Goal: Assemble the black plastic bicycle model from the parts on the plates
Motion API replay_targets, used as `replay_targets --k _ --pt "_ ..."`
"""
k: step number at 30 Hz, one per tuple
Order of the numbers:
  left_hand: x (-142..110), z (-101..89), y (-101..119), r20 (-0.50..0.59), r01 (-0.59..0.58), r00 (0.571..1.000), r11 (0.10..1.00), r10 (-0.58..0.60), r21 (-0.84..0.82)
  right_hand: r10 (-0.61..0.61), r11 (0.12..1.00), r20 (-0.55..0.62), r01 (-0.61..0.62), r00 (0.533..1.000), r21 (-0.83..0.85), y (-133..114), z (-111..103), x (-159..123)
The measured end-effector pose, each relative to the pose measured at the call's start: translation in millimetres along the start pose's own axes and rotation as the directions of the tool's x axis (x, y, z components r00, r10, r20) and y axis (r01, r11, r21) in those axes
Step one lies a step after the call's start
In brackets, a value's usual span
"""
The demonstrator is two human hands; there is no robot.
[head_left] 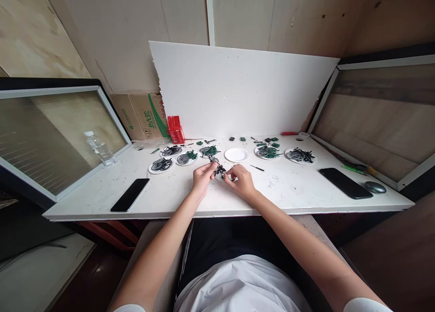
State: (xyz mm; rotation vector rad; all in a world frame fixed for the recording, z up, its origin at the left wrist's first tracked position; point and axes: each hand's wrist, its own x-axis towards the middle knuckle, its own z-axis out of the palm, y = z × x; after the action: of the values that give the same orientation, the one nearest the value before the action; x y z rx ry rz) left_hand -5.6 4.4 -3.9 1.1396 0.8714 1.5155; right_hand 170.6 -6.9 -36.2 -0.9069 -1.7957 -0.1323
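Note:
A small black model bicycle, only partly showing, is held over the table between my two hands. My left hand is closed on its left side, thumb and fingertips pinched together. From the right, my right hand pinches its other end with thumb and index finger. Fingers hide much of the model, so its finer parts cannot be made out. Just beyond it lie a plate of green parts and spoked wheels and a bare white plate. A small dark screwdriver lies right of my right hand.
More plates of wheels and thin parts stand left, others right. A phone lies at left, another at right beside a mouse. A bottle, red box and white board stand farther back.

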Motion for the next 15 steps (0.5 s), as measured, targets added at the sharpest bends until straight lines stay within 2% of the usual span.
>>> replay_targets --k 5,15 --pt "-1.0 1.3 -0.7 0.015 0.006 1.000 1.000 -0.006 0.002 -0.032 0.999 0.012 0.033 0.999 -0.002 0.0 2.4 -1.4" --pt "1.7 -2.4 1.1 0.007 0.004 1.000 1.000 -0.004 0.009 -0.007 1.000 0.045 0.007 0.999 -0.016 -1.1 0.2 -1.4"
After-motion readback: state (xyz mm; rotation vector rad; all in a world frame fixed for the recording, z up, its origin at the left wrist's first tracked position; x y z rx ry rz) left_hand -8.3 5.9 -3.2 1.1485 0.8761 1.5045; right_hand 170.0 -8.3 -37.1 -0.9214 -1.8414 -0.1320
